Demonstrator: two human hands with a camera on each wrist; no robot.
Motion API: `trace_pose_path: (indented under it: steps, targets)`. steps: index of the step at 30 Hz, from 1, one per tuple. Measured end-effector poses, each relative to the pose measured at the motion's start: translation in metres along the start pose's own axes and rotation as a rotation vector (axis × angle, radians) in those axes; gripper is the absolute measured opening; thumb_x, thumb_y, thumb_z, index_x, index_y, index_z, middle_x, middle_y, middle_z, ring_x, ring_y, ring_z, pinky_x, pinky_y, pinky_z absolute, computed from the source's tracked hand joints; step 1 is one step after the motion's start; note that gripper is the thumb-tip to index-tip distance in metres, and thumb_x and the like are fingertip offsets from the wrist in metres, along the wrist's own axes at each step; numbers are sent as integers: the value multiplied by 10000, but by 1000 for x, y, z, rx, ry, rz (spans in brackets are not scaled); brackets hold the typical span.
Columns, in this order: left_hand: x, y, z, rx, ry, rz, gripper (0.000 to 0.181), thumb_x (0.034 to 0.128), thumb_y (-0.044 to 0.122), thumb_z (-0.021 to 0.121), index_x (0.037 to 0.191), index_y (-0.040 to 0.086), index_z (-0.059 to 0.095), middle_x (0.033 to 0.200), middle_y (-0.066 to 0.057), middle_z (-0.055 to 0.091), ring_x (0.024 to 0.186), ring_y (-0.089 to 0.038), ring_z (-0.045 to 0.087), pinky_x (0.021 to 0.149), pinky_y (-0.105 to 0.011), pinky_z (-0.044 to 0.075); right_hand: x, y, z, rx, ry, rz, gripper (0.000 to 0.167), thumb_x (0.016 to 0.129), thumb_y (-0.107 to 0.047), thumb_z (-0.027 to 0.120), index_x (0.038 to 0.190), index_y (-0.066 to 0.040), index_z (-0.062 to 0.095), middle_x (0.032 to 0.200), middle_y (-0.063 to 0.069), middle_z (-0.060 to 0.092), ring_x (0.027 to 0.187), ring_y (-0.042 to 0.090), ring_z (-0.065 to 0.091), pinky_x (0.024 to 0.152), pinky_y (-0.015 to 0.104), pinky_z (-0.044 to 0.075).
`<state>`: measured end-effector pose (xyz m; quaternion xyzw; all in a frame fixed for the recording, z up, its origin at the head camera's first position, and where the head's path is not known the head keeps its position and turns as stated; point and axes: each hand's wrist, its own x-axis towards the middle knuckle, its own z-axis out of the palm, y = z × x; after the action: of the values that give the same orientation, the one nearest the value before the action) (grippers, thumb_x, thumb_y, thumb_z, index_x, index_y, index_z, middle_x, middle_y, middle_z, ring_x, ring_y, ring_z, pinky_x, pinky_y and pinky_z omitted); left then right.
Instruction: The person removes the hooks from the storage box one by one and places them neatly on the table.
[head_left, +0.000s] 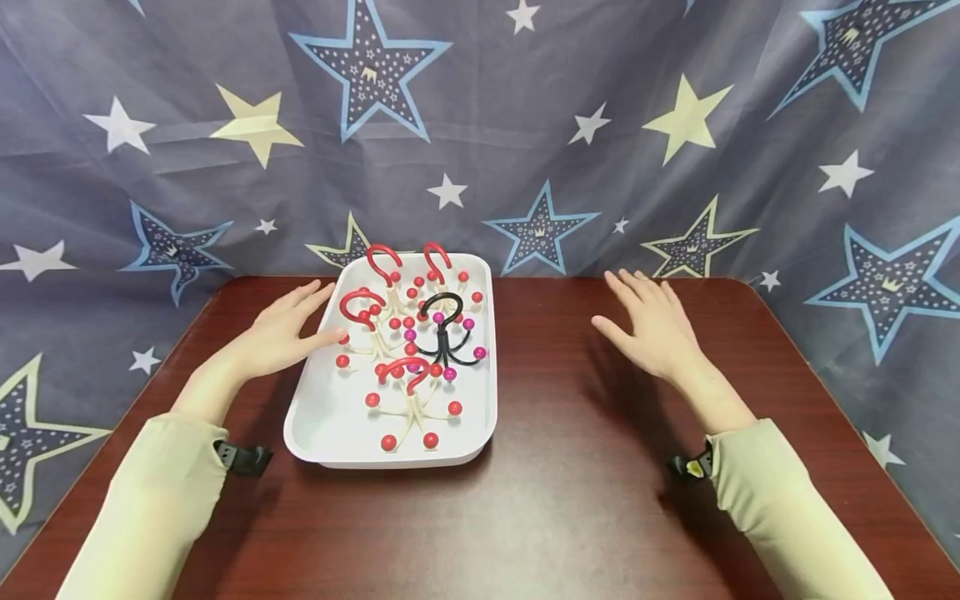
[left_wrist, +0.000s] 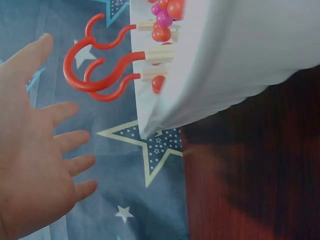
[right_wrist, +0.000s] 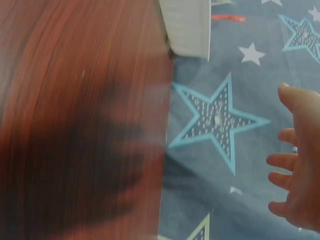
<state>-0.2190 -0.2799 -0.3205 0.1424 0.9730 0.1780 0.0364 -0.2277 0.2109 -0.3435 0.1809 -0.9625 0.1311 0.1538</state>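
five ball-tipped hooks (head_left: pixel 415 407) sit in the white tray (head_left: pixel 330 421) near the desk's (head_left: pixel 562 500) far edge; lifting one by its stem (head_left: pixel 443 340) should help it clear its crowded neighbours. the left hand (head_left: pixel 275 337) is at the tray's left edge, the right hand (head_left: pixel 654 329) towards the desk's far right corner, both with fingers apart, holding nothing (no lettering readable anywhere).

Over there the tray (head_left: pixel 330 425) is white, 4 hooks (head_left: pixel 414 386) are red on cream branches (head_left: pixel 414 410) with red balls (head_left: pixel 454 407), 1 hook (head_left: pixel 442 340) is black with magenta balls (head_left: pixel 450 374), the table (head_left: pixel 600 500) is grained reddish-brown, the sleeves (head_left: pixel 150 483) pale cream, and the grey curtain (head_left: pixel 495 125) carries white, yellow and blue-edged stars (head_left: pixel 375 92).
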Motion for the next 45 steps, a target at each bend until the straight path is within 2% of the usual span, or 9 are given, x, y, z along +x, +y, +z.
trace_pose_path:
  steps: [3, 9, 14, 18, 22, 28, 32, 40, 45]
  targets:
    - [-7, -6, 1, -51, -13, -15, 847, 835, 533, 546, 1448, 62, 201, 1459, -228, 208, 1336, -411, 171, 1023, -600, 172, 3, -12, 1, 35, 3, -53, 638, 873, -468, 520, 1382, -105, 391, 1384, 136, 413, 1293, 329, 336, 1068, 488, 187]
    - [-21, -19, 6, -165, -37, -60, 824, 851, 494, 552, 1442, 37, 204, 1443, -220, 256, 1311, -400, 244, 1014, -578, 221, 6, -34, 0, 139, -31, -127, 528, 909, -390, 505, 1355, -116, 435, 1329, 108, 483, 1234, 295, 423, 1008, 460, 307]
    - [-33, -26, 14, -337, -13, -67, 729, 886, 377, 559, 1445, 64, 209, 1407, -219, 332, 1226, -365, 408, 957, -512, 362, 8, -56, 1, 200, -48, -170, 459, 919, -366, 496, 1322, -147, 480, 1284, 58, 524, 1210, 225, 457, 998, 413, 341]
    - [-41, -31, 24, -530, 43, -22, 648, 910, 252, 548, 1430, 32, 231, 1334, -269, 396, 1053, -134, 568, 813, -398, 498, 13, -75, 7, 276, -29, -229, 396, 904, -306, 537, 1270, -156, 535, 1222, 19, 561, 1143, 167, 513, 969, 362, 381]
    - [-46, -35, 34, -654, 52, -8, 622, 924, 214, 525, 1424, 2, 223, 1333, -293, 368, 955, 43, 556, 758, -348, 523, 18, -93, 16, 347, -27, -289, 362, 888, -254, 566, 1236, -154, 564, 1157, 7, 588, 1049, 152, 570, 917, 327, 425]
    - [-50, -39, 47, -682, -26, -88, 642, 927, 281, 510, 1446, 70, 196, 1385, -244, 332, 953, 28, 542, 755, -271, 514, 26, -120, 26, 436, -28, -350, 351, 876, -190, 577, 1222, -137, 571, 1166, 12, 558, 948, 125, 584, 848, 282, 451]
    - [-51, -41, 54, -729, -56, -101, 645, 930, 279, 500, 1454, 94, 173, 1393, -233, 303, 951, 15, 534, 764, -256, 498, 29, -138, 30, 493, -38, -386, 353, 868, -169, 583, 1217, -120, 570, 1163, 27, 547, 934, 125, 581, 828, 276, 451]
    - [-51, -44, 67, -925, -69, -105, 640, 926, 121, 451, 1469, 166, 116, 1366, -221, 271, 960, -50, 542, 756, -313, 504, 31, -167, 46, 601, -196, -426, 386, 877, -173, 589, 1252, -95, 540, 1160, 53, 593, 947, 138, 609, 826, 300, 473]
    - [-52, -46, 69, -976, -85, -117, 643, 928, 135, 436, 1471, 204, 100, 1361, -184, 269, 962, -58, 551, 753, -342, 505, 33, -177, 54, 613, -258, -434, 369, 882, -163, 589, 1239, -77, 547, 1165, 73, 588, 969, 146, 591, 829, 282, 467]
